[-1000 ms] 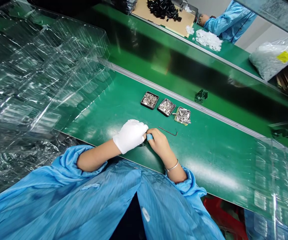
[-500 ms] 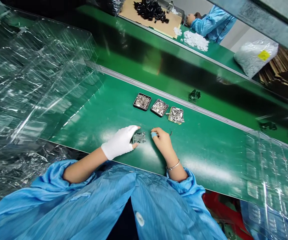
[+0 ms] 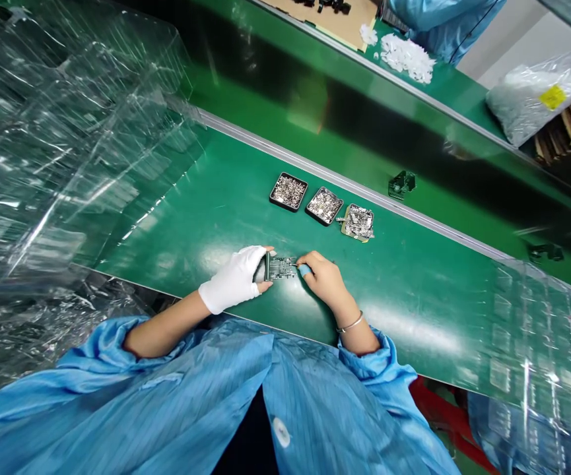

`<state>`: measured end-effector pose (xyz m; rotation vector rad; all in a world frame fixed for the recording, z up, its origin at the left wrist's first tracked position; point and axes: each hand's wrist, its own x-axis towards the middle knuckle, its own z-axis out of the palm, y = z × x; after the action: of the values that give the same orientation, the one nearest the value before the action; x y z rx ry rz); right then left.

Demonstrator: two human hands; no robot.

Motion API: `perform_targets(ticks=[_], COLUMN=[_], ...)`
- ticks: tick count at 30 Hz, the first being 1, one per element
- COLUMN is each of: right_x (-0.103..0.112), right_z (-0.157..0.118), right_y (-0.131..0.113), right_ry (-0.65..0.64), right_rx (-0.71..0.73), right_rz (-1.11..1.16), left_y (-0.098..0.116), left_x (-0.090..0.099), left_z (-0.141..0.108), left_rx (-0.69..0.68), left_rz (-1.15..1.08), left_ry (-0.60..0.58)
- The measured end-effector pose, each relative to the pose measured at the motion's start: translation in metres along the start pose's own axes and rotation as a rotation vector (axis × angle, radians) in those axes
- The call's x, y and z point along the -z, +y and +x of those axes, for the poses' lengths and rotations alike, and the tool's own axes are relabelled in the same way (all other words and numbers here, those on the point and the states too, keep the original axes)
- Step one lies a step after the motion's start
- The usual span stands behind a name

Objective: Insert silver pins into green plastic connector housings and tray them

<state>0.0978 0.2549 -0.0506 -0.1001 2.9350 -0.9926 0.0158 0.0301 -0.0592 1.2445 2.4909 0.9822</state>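
Note:
My left hand (image 3: 234, 280), in a white glove with bare fingertips, grips a small dark frame-like part (image 3: 281, 267) by its left end, thumb and finger on opposite edges. Thin metal pieces lie across that part. At its right end is my right hand (image 3: 322, 277), ungloved, with a blue wrap (image 3: 304, 270) on one digit. Its fingers are pinched together there; what they hold is too small to make out. Beyond the hands sit two black trays of small shiny metal pieces, the left tray (image 3: 271, 196) and the middle tray (image 3: 307, 212), beside a yellowish tray (image 3: 346, 233) heaped with longer metal pieces.
Clear plastic trays (image 3: 82, 138) are piled at the left, and another clear tray (image 3: 527, 316) lies at the right. Dark parts (image 3: 402, 185) rest beyond the metal rail (image 3: 290, 158). On the far bench are white pieces (image 3: 406, 58), a plastic bag (image 3: 523, 99) and a co-worker's blue sleeve (image 3: 428, 26).
My right hand has closed the gap to the dark part and now meets its right end. The left hand still holds the part. The whole view has shifted slightly.

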Motion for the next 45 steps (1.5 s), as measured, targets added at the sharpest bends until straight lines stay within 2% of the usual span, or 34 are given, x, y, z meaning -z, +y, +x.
perform_targets(ticks=[9, 16, 22, 24, 26, 29, 31, 33, 36, 39, 41, 43, 44, 45], right_x=[-0.001, 0.009, 0.004, 0.003, 0.004, 0.006, 0.006, 0.004, 0.000, -0.003, -0.004, 0.000, 0.005, 0.013], right_z=[0.004, 0.000, -0.004, -0.004, -0.004, -0.003, -0.001, 0.002, 0.002, -0.001, -0.004, -0.006, -0.007, -0.007], right_y=[-0.009, -0.003, -0.018, -0.017, -0.012, -0.002, 0.001, -0.003, -0.014, -0.028, -0.034, -0.031, -0.025, -0.014], right_ry=[-0.060, -0.082, -0.160, -0.139, -0.066, 0.185, 0.293, 0.273, 0.261, 0.323, 0.262, 0.178, 0.186, 0.255], right_rx=[-0.079, -0.020, -0.069, -0.095, -0.064, 0.018, 0.039, 0.037, 0.044, 0.122, 0.233, 0.326, 0.327, 0.278], right_rz=[-0.089, 0.084, -0.124, -0.097, 0.012, 0.153, 0.208, 0.294, 0.374, 0.176, -0.005, -0.085, -0.079, -0.051], left_y=[0.000, 0.001, 0.001, 0.000, -0.001, -0.001, -0.001, 0.001, 0.004, 0.004, 0.004, 0.003, 0.002, 0.001], left_x=[0.000, 0.001, 0.001, 0.001, 0.000, -0.003, -0.006, -0.007, -0.008, -0.008, -0.008, -0.009, -0.009, -0.009], left_z=[0.001, 0.000, 0.001, 0.001, -0.001, -0.002, -0.002, -0.003, -0.004, -0.002, 0.003, 0.008, 0.011, 0.012], left_rx=[-0.007, 0.007, 0.001, -0.009, -0.036, -0.112, -0.161, -0.199, -0.237, -0.234, -0.215, -0.204, -0.201, -0.202], left_rz=[-0.022, -0.029, -0.047, -0.055, -0.072, -0.110, -0.133, -0.155, -0.166, -0.121, -0.044, 0.032, 0.054, 0.062], left_ry=[0.001, -0.005, 0.001, 0.025, 0.071, 0.175, 0.240, 0.274, 0.266, 0.249, 0.260, 0.248, 0.229, 0.206])
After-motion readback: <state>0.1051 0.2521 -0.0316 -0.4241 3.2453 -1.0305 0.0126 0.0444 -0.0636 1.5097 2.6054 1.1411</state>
